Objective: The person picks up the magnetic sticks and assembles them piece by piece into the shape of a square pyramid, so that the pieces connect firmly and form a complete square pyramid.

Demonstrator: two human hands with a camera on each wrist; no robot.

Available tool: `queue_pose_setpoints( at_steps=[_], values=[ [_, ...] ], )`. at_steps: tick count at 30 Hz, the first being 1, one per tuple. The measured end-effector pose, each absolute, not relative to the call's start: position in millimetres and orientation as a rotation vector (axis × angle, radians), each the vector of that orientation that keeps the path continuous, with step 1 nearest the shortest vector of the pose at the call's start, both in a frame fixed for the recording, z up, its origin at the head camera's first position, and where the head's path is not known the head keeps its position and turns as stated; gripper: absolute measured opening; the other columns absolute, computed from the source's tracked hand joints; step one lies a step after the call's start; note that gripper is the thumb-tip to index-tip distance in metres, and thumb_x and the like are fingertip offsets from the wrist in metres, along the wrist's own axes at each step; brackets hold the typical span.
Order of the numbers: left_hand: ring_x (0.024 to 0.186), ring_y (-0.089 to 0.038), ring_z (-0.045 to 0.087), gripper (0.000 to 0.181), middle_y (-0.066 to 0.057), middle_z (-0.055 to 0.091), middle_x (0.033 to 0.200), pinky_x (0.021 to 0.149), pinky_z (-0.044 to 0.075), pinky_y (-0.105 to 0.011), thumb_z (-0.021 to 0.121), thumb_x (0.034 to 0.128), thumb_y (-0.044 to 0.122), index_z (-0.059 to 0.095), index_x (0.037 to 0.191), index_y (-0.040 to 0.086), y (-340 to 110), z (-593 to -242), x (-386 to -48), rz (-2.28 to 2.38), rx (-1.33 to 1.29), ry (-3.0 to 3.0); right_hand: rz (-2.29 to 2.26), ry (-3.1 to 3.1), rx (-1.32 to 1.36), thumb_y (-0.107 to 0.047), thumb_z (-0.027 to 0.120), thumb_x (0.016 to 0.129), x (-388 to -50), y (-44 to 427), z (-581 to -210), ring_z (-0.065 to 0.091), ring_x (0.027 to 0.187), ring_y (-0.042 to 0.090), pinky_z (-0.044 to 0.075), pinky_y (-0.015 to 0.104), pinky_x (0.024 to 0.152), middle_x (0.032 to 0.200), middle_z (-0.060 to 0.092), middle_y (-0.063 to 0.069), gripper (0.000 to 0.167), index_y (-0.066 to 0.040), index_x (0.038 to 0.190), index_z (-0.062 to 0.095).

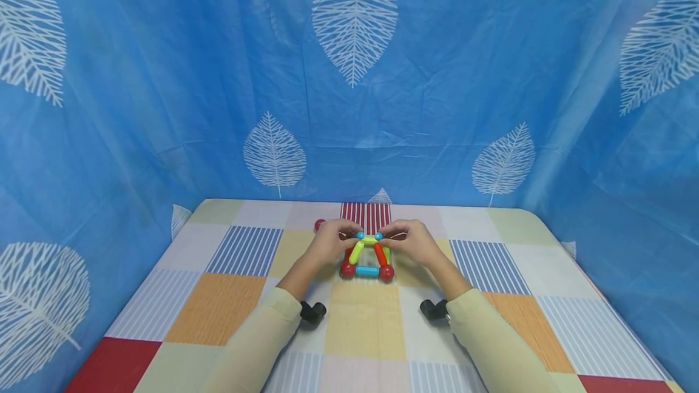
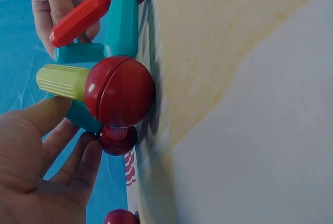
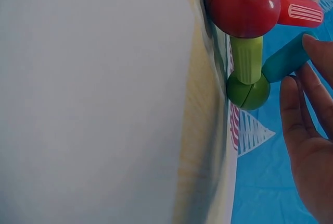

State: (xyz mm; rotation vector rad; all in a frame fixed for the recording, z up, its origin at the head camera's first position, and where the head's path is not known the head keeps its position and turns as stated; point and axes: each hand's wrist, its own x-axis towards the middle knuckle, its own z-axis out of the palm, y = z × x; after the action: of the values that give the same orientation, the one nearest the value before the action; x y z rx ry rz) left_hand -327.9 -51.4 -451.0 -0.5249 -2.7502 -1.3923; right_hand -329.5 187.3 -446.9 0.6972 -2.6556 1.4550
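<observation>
A small frame of magnetic rods and balls stands on the cloth in front of me. Two red balls (image 1: 386, 273) form its near corners, joined by a blue rod (image 1: 368, 271). From these corners a yellow-green rod (image 1: 357, 253) and a red rod (image 1: 380, 254) lean upward. My left hand (image 1: 329, 240) pinches a blue rod (image 2: 83, 115) rising from a rear red ball (image 2: 117, 141). My right hand (image 1: 415, 241) pinches another blue rod (image 3: 287, 59), joined to the rear green ball (image 3: 248, 90). The upper joint between the hands is partly hidden by fingers.
A loose red ball (image 1: 319, 224) lies behind my left hand. The patchwork tablecloth (image 1: 366, 326) covers the table, and a blue leaf-patterned curtain (image 1: 426, 77) hangs around it. Black wrist camera mounts (image 1: 313, 312) stick out inward from both sleeves.
</observation>
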Motion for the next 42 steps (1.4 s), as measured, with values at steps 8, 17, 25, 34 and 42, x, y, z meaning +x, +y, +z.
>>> queue_pose_setpoints(
  at_steps=[8, 17, 25, 34, 42],
  values=[
    [0.105, -0.020, 0.068, 0.026, -0.001, 0.073, 0.117, 0.094, 0.060, -0.036, 0.078, 0.0916, 0.015, 0.076, 0.118, 0.019, -50, -450, -327, -1.357, -0.510, -2.768, 1.458, -2.650, 0.718, -0.009, 0.079, 0.089, -333, 188, -451, 0.074, 0.099, 0.026, 0.061, 0.034, 0.090, 0.107, 0.077, 0.013, 0.023, -0.004, 0.111, 0.078],
    [0.105, -0.021, 0.068, 0.030, -0.003, 0.073, 0.115, 0.094, 0.060, -0.037, 0.078, 0.0910, 0.017, 0.075, 0.121, 0.016, -52, -452, -329, -1.367, -0.498, -2.765, 1.481, -2.642, 0.729, -0.010, 0.079, 0.089, -330, 190, -448, 0.073, 0.102, 0.028, 0.061, 0.036, 0.091, 0.110, 0.076, 0.015, 0.026, -0.003, 0.114, 0.077],
    [0.100, -0.026, 0.066, 0.026, -0.013, 0.070, 0.118, 0.090, 0.059, -0.041, 0.075, 0.0930, 0.011, 0.073, 0.119, 0.007, -76, -451, -337, -1.319, -0.447, -2.633, 1.503, -2.650, 0.492, -0.022, 0.077, 0.093, -320, 194, -446, 0.071, 0.103, 0.021, 0.060, 0.032, 0.090, 0.114, 0.076, 0.009, 0.031, -0.004, 0.118, 0.076],
    [0.122, -0.037, 0.059, 0.032, -0.016, 0.063, 0.130, 0.104, 0.053, -0.049, 0.074, 0.0946, 0.015, 0.070, 0.125, 0.008, -99, -448, -354, -1.320, -0.240, -2.654, 1.748, -2.701, 0.145, -0.035, 0.078, 0.091, -297, 196, -445, 0.067, 0.111, 0.022, 0.057, 0.034, 0.095, 0.126, 0.072, 0.008, 0.034, -0.013, 0.117, 0.077],
    [0.129, -0.042, 0.053, 0.045, -0.023, 0.055, 0.138, 0.108, 0.048, -0.053, 0.074, 0.0931, 0.011, 0.063, 0.136, 0.005, -102, -456, -357, -1.421, -0.109, -2.690, 1.964, -2.695, 0.001, -0.025, 0.076, 0.093, -277, 193, -451, 0.067, 0.100, 0.020, 0.060, 0.030, 0.086, 0.127, 0.068, 0.013, 0.036, -0.004, 0.123, 0.071]
  ],
)
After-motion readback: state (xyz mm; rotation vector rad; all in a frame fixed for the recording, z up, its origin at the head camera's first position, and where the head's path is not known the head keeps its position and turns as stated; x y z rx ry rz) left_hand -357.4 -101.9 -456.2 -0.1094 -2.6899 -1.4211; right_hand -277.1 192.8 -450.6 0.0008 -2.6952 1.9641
